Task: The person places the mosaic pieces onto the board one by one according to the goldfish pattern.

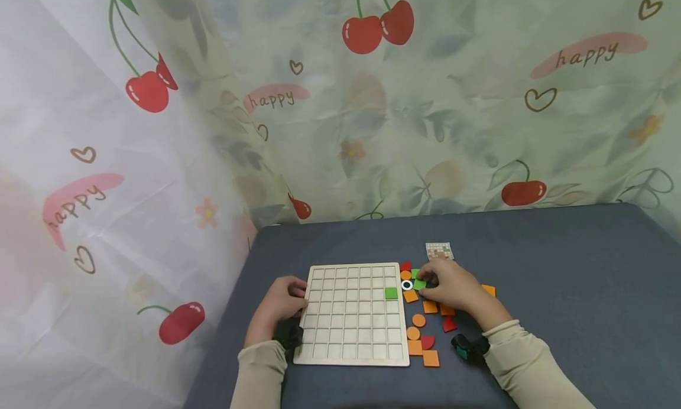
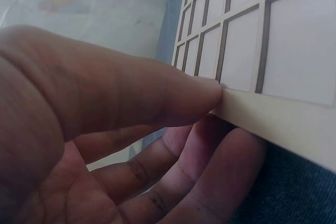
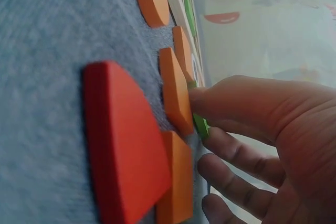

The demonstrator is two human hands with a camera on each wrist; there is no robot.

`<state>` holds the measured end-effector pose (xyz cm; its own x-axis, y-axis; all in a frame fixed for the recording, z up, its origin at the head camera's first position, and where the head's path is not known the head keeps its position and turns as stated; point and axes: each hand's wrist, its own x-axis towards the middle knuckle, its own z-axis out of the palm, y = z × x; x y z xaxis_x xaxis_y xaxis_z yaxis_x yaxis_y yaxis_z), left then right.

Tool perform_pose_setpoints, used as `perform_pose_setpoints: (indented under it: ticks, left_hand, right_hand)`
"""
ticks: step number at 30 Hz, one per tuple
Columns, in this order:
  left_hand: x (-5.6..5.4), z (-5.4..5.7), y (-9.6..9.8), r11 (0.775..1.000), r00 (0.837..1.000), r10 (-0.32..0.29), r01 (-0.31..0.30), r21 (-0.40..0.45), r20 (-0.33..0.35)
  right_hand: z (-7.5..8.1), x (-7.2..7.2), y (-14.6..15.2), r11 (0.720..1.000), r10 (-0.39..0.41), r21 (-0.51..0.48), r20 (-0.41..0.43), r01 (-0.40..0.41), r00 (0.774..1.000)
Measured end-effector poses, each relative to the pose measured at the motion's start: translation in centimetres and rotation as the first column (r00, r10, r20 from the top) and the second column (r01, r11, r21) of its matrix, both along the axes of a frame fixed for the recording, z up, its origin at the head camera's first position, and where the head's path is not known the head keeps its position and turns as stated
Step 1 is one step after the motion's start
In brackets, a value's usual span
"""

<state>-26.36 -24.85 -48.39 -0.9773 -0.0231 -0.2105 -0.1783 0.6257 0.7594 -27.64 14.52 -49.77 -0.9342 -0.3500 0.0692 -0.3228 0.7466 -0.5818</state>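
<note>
A pale wooden grid board (image 1: 346, 362) lies on the dark cloth, with one green square (image 1: 391, 293) in a cell near its right side. My left hand (image 1: 283, 299) grips the board's left edge, its thumb (image 2: 194, 95) on the rim and its fingers curled below. To the right of the board, my right hand (image 1: 452, 283) pinches a green square piece (image 3: 200, 125) between thumb and index finger. Another green piece (image 1: 415, 273) lies partly behind those fingers. Close by are a white ring-shaped piece (image 1: 407, 285) and an orange square (image 1: 410, 296).
Loose orange pieces (image 1: 418, 320) and red quarter-round pieces (image 1: 428, 342) lie along the board's right side, some under the right forearm. A small printed grid card (image 1: 438, 249) sits beyond the right hand. A patterned curtain (image 1: 457, 101) hangs behind the table.
</note>
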Motion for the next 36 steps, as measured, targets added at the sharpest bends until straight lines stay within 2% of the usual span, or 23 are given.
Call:
perform_pose_setpoints:
  ticks: [8, 16, 19, 25, 36]
  left_hand:
    - [-0.3, 0.1, -0.1, 1.0, 1.0, -0.001, 0.001, -0.011, -0.003]
    - [-0.3, -0.2, -0.2, 1.0, 1.0, 0.013, -0.013, 0.004, -0.006]
    - [-0.2, -0.2, -0.2, 1.0, 1.0, 0.012, -0.012, 0.021, -0.002]
    - [0.1, -0.1, 0.1, 0.999, 1.0, 0.007, -0.007, 0.032, 0.007]
    - [0.0, 0.1, -0.2, 0.999, 1.0, -0.002, 0.002, 0.032, -0.01]
  right_hand:
    - [0.4, 0.3, -0.4, 1.0, 0.01, -0.029, -0.026, -0.011, 1.0]
    - [1.1, -0.1, -3.7, 0.986, 0.131, -0.105, -0.003, -0.131, 0.991]
    - [1.2, -0.2, -5.1, 0.98, 0.175, -0.102, 0.012, -0.173, 0.985]
    - [0.8, -0.3, -7.0, 0.976, 0.207, -0.073, 0.035, -0.204, 0.978]
    - [0.9, -0.2, -7.8, 0.966, 0.248, -0.089, 0.028, -0.245, 0.968]
